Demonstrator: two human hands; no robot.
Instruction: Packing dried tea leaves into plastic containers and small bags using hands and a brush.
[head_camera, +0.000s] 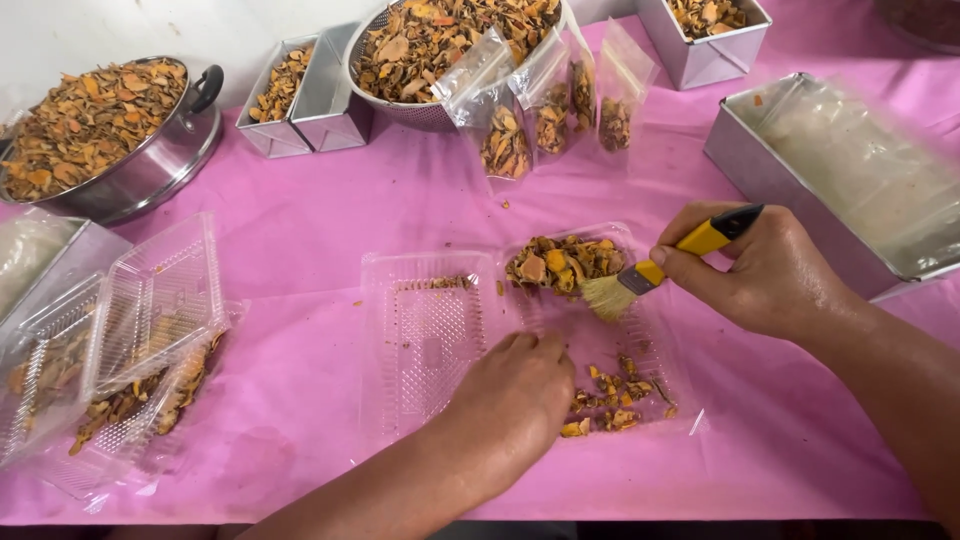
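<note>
Pink tablecloth (300, 250), open clear clamshell tray (430, 330) at centre.
My right hand (770, 275) grips a yellow brush (655, 270) at 3 o'clock, bristles by orange-brown dried chips (560, 262); left hand (515, 395) presses tray flat, holding nothing.

head cam | looks steeply down, close | over pink-clothed table (300, 240) | far edge perhaps cropped
</note>
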